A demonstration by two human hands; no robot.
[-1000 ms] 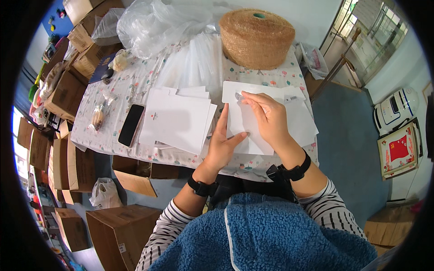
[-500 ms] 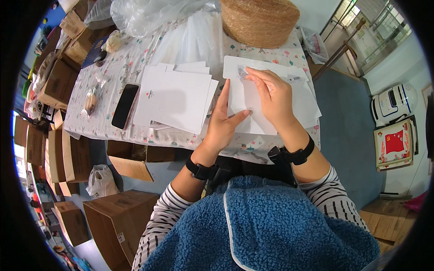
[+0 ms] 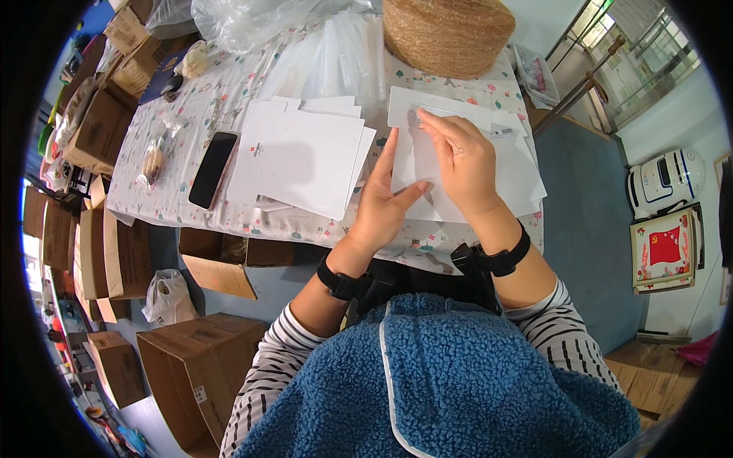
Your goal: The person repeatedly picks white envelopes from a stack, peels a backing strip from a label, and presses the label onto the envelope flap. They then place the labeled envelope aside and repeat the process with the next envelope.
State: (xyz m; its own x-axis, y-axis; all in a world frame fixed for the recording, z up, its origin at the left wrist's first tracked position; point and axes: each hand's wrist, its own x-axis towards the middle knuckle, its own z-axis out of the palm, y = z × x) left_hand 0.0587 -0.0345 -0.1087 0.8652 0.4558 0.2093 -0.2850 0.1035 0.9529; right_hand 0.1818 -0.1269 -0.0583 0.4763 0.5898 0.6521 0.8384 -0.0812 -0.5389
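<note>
A white paper envelope or folded sheet (image 3: 519,172) lies on the table beneath both hands, with a rounded flap along its far side and grey printing on it. My left hand (image 3: 379,208) rests at its left edge, fingers stretched out and thumb spread across the paper. Over the printed patch, the thumb and fingertips of my right hand (image 3: 469,168) are pinched together. Whatever may be between them is too small to make out. A loose stack of white sheets or envelopes (image 3: 301,160) sits to the left of my left hand.
Left of the stack lies a black phone (image 3: 212,172). Clear plastic bags (image 3: 328,61) and a large straw-coloured basket (image 3: 449,38) stand at the far side. Patterned cloth (image 3: 305,229) covers the table. Cardboard boxes (image 3: 202,366) fill the floor at left.
The whole view has shifted slightly. My right hand still pinches near the printed patch, and my left hand stays spread at the paper's left edge with hardly any movement.
</note>
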